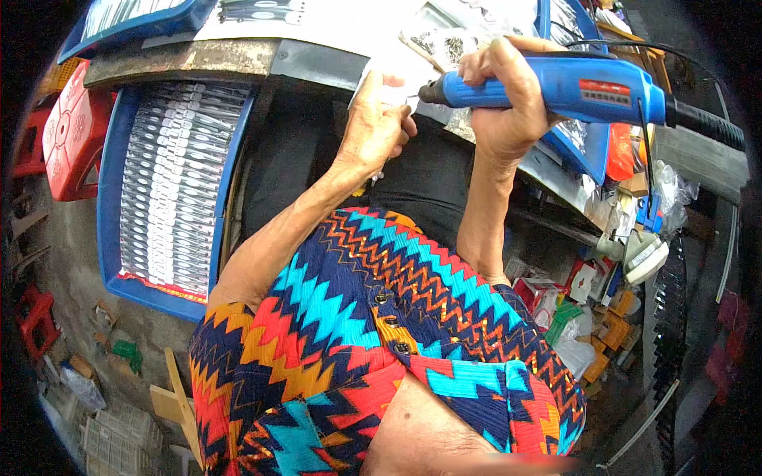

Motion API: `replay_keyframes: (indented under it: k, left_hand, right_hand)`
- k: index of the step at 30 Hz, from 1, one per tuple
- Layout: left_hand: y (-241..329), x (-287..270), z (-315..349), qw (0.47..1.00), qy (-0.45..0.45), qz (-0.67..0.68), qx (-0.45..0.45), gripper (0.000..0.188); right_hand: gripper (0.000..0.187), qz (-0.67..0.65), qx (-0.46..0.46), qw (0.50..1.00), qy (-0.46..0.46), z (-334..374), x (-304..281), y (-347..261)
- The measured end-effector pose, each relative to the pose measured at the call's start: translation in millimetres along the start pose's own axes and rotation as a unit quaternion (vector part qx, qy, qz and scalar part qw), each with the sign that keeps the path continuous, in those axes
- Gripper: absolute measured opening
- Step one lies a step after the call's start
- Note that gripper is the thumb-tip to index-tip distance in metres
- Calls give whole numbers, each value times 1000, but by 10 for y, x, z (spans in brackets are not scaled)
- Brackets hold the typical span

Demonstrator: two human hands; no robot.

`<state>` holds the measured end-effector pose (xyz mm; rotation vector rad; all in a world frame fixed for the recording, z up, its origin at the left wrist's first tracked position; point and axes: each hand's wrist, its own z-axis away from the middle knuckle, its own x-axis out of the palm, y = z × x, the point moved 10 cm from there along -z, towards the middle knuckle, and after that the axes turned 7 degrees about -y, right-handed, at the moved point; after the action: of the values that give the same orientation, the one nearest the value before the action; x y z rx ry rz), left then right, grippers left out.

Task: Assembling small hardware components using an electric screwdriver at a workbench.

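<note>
Blue power screwdriver (pixel 571 86) beside blue crate (pixel 171 186), red stool (pixel 71 131).

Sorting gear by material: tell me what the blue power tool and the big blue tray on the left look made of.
Blue power tool in the right hand: likely moulded plastic body, smooth with a slight sheen; dark nose, apparently metal. Blue tray: looks like rigid plastic, uniform colour, rounded rim. The small silvery parts filling it gleam like metal, though too small to be sure.

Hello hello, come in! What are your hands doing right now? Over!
Right hand shut on blue power screwdriver. Left hand pinching small white part at its tip. Nothing in the way.
</note>
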<state>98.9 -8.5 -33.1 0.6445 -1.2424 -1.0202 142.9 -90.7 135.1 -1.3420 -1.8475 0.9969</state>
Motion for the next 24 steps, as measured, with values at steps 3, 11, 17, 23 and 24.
replay_keyframes:
  k: [3, 11, 17, 23, 24]
  left_hand:
    - [-12, 5, -21, 1000, -7, -1, 8, 23]
    - [-42, 14, -19, 999, -3, 44, -4, 26]
    - [-39, 17, -25, 1000, -16, 13, -4, 23]
    - [-48, 7, -20, 1000, -13, 12, 2, 24]
    - [-52, 2, -18, 1000, -12, 13, 2, 24]
  right_hand:
    - [19, -80, 15, 997, -8, -19, -15, 54]
    - [20, -92, 14, 995, -30, -39, 40, 134]
    - [22, -70, 2, 997, -23, -35, 58, 76]
    - [20, -86, 24, 996, -31, -27, 36, 135]
    - [18, -91, 30, 995, -34, -30, 37, 150]
